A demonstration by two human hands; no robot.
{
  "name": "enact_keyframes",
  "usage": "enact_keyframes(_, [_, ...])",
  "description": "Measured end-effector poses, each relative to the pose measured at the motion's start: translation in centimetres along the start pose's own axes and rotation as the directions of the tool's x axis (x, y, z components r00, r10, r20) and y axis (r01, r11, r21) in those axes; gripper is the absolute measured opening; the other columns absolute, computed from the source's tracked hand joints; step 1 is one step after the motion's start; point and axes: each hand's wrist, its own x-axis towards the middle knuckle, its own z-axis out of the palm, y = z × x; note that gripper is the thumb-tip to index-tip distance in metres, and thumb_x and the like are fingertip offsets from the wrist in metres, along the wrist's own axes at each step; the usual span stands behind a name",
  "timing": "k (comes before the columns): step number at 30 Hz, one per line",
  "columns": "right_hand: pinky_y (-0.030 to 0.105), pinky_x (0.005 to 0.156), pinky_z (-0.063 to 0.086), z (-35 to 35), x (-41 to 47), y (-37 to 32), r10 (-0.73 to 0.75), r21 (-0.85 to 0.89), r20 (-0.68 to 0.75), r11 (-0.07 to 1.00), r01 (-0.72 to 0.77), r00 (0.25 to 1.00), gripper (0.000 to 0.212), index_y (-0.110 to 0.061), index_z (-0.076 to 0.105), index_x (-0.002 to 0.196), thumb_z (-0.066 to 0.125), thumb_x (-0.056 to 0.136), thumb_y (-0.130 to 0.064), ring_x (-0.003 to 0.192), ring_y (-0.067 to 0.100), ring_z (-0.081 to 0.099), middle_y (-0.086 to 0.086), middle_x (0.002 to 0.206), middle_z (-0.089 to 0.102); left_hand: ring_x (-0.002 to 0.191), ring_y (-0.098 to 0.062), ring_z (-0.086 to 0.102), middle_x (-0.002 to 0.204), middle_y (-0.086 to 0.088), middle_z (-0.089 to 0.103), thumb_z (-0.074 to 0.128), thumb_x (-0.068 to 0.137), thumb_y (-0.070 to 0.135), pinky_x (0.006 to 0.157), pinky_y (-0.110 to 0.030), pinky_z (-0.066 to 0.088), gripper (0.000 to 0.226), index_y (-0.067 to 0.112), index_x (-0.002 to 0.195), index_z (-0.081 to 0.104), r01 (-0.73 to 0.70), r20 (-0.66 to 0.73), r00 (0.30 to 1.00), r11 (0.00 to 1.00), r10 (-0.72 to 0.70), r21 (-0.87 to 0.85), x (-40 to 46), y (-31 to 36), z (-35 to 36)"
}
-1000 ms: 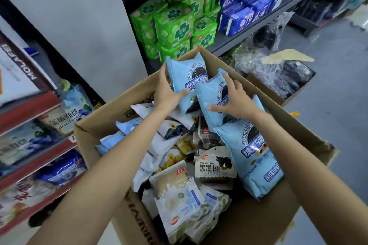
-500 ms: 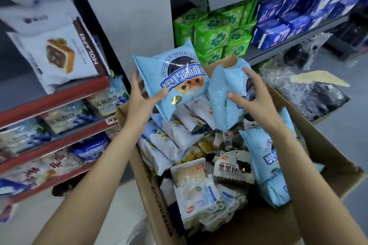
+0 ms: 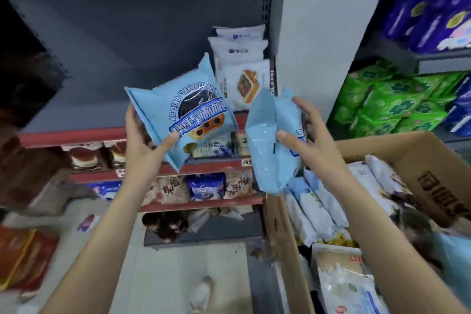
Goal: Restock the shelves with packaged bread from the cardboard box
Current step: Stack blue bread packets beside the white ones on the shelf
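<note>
My left hand (image 3: 146, 145) grips a light blue bread packet (image 3: 182, 109) with its printed front toward me, held up before the red-edged shelves (image 3: 74, 135). My right hand (image 3: 304, 135) grips a second light blue bread packet (image 3: 270, 143), turned edge-on so its plain back shows. Both packets hang in the air left of the cardboard box (image 3: 430, 171). The box sits at lower right, with several white and blue bread packets (image 3: 321, 201) inside.
White packets (image 3: 242, 58) are stacked at the right end of the wide dark shelf. Lower shelves hold cake and bread packets (image 3: 206, 186). A grey pillar (image 3: 323, 33) separates a rack of green packs (image 3: 392, 99) and blue packs. Red packets (image 3: 23, 260) lie on the floor at left.
Both hands have lifted their blue packets out of the box and swung left toward the red-edged shelves. The view has turned left with them, and the box now lies at lower right.
</note>
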Motion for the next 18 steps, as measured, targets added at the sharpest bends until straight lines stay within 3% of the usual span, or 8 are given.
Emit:
enact_keyframes(2, [0.04, 0.105, 0.042, 3.4, 1.5, -1.2, -0.034, -0.021, 0.023, 0.999, 0.034, 0.999, 0.076, -0.053, 0.038, 0.131, 0.073, 0.064, -0.066, 0.124, 0.005, 0.046, -0.011, 0.137, 0.045, 0.122, 0.008, 0.045, 0.135, 0.023, 0.043, 0.072, 0.081, 0.014, 0.091, -0.012, 0.043, 0.086, 0.03, 0.146, 0.02, -0.036, -0.02, 0.999, 0.999, 0.036, 0.031, 2.2, -0.7, -2.9])
enact_keyframes(4, [0.025, 0.104, 0.039, 6.9, 3.1, -2.3, -0.069, -0.048, 0.026, 0.996, 0.07, 0.997, 0.077, -0.047, 0.037, 0.135, 0.07, 0.066, -0.059, 0.122, -0.008, 0.04, -0.014, 0.137, 0.042, 0.115, 0.017, 0.045, 0.129, 0.028, 0.042, 0.071, 0.082, 0.009, 0.087, -0.005, 0.041, 0.086, 0.027, 0.147, 0.018, -0.053, -0.006, 0.999, 0.998, 0.053, 0.043, 5.1, -1.9, -5.4])
enact_keyframes(6, [0.005, 0.097, 0.03, 10.6, 4.7, -3.1, -0.098, -0.066, 0.005, 0.993, 0.098, 0.995, 0.08, -0.043, 0.036, 0.137, 0.068, 0.065, -0.058, 0.119, -0.016, 0.034, -0.015, 0.14, 0.037, 0.115, 0.013, 0.046, 0.132, 0.023, 0.042, 0.071, 0.082, 0.007, 0.085, -0.004, 0.042, 0.087, 0.027, 0.147, 0.018, -0.058, 0.025, 0.998, 0.996, 0.057, 0.069, 8.6, -3.3, -7.4])
enact_keyframes(8, [-0.005, 0.091, 0.025, 14.3, 6.5, -3.6, -0.115, -0.094, -0.036, 0.989, 0.112, 0.993, 0.078, -0.044, 0.036, 0.136, 0.069, 0.067, -0.056, 0.12, -0.011, 0.035, -0.01, 0.141, 0.037, 0.122, 0.003, 0.046, 0.141, 0.015, 0.041, 0.073, 0.08, 0.009, 0.091, -0.012, 0.044, 0.09, 0.028, 0.148, 0.018, -0.059, 0.09, 0.995, 0.995, 0.052, 0.076, 12.2, -4.5, -8.9])
enact_keyframes(11, [0.0, 0.093, 0.026, 19.1, 9.1, -4.0, -0.111, -0.109, -0.081, 0.989, 0.102, 0.991, 0.074, -0.049, 0.033, 0.134, 0.075, 0.073, -0.047, 0.119, -0.004, 0.037, -0.005, 0.135, 0.037, 0.129, -0.009, 0.045, 0.145, 0.005, 0.039, 0.076, 0.078, 0.008, 0.102, -0.03, 0.045, 0.093, 0.024, 0.147, 0.016, -0.092, 0.232, 0.97, 0.994, 0.076, 0.061, 17.5, -6.7, -10.2])
enact_keyframes(13, [0.008, 0.096, 0.028, 21.5, 10.7, -3.8, -0.105, -0.114, -0.134, 0.989, 0.09, 0.985, 0.073, -0.049, 0.034, 0.133, 0.076, 0.073, -0.045, 0.12, 0.0, 0.038, -0.004, 0.133, 0.036, 0.133, -0.015, 0.043, 0.147, -0.002, 0.039, 0.081, 0.073, 0.021, 0.108, -0.043, 0.039, 0.097, 0.023, 0.145, 0.016, -0.106, 0.299, 0.951, 0.992, 0.082, 0.068, 20.3, -7.7, -10.4])
enact_keyframes(16, [0.002, 0.093, 0.025, 24.1, 13.0, -3.5, -0.094, -0.162, -0.217, 0.985, 0.059, 0.972, 0.075, -0.042, 0.038, 0.136, 0.077, 0.073, -0.045, 0.118, 0.003, 0.036, -0.002, 0.131, 0.034, 0.134, -0.018, 0.042, 0.147, -0.007, 0.038, 0.082, 0.064, 0.037, 0.111, -0.047, 0.035, 0.102, 0.025, 0.141, 0.018, -0.107, 0.351, 0.933, 0.992, 0.078, 0.065, 23.4, -9.2, -10.2])
enact_keyframes(18, [0.014, 0.101, 0.031, 25.4, 14.8, -3.3, -0.124, -0.22, -0.27, 0.973, 0.064, 0.955, 0.076, -0.038, 0.039, 0.136, 0.078, 0.071, -0.047, 0.123, 0.012, 0.037, 0.002, 0.132, 0.034, 0.13, -0.015, 0.046, 0.144, -0.006, 0.041, 0.081, 0.063, 0.036, 0.109, -0.043, 0.039, 0.1, 0.025, 0.14, 0.018, -0.112, 0.367, 0.926, 0.993, 0.091, 0.036, 24.4, -9.5, -9.5])
